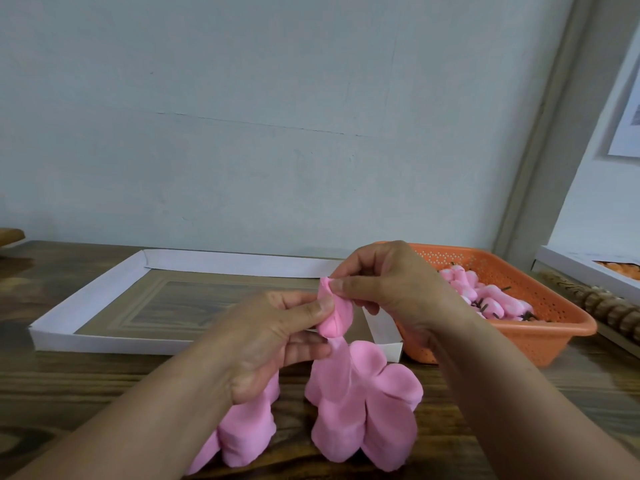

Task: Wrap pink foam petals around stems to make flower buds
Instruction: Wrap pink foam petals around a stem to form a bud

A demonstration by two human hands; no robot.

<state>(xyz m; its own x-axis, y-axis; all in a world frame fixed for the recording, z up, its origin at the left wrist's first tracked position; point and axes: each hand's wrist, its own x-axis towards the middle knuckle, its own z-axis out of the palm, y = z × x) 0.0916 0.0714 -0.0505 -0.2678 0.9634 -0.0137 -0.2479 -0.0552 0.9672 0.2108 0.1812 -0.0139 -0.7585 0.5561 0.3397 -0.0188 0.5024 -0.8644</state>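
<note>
A rolled pink foam bud (335, 315) is held up above the wooden table between both hands. My left hand (277, 344) grips its lower part, thumb against the foam. My right hand (388, 285) pinches the bud's top edge with thumb and fingertips. A chain of loose pink foam petals (363, 410) hangs from the bud and spreads on the table. More pink petals (242, 434) lie under my left wrist. The stem is hidden inside the foam.
A shallow white cardboard tray (86, 306) lies on the wooden table (69, 393) behind my hands. An orange perforated basket (540, 327) at the right holds several pink buds (481, 296) with dark stems. A white box (581, 268) stands at the far right.
</note>
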